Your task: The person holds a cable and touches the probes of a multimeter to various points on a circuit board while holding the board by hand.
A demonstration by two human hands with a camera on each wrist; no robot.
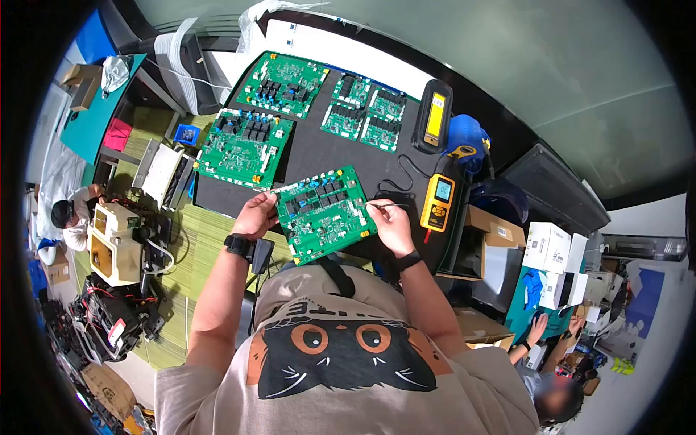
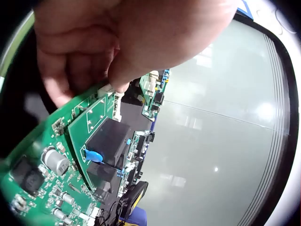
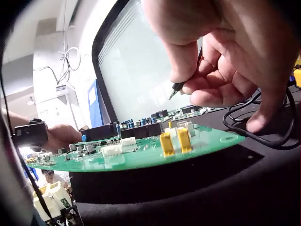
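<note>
A green circuit board (image 1: 319, 228), crowded with black relays, blue discs and white connectors, is tilted in front of the person's body. My left hand (image 1: 259, 215) grips its left edge; in the left wrist view the thumb presses near a white connector (image 2: 106, 90) while the other fingers go behind the board. Beside the right edge, my right hand (image 1: 391, 228) pinches a thin black tool with a pale pointed tip (image 3: 175, 90). That tip points down over the board in the right wrist view, above two yellow parts (image 3: 185, 140); I cannot tell the tool's exact kind.
Two large circuit boards (image 1: 243, 156) and several small ones (image 1: 380, 129) lie on the black table mat (image 1: 308, 156). To the right are a yellow handheld meter (image 1: 439, 201), a black-and-yellow device (image 1: 433, 116), a blue tool (image 1: 467, 138) and an open cardboard box (image 1: 496, 228). Other people are at both sides.
</note>
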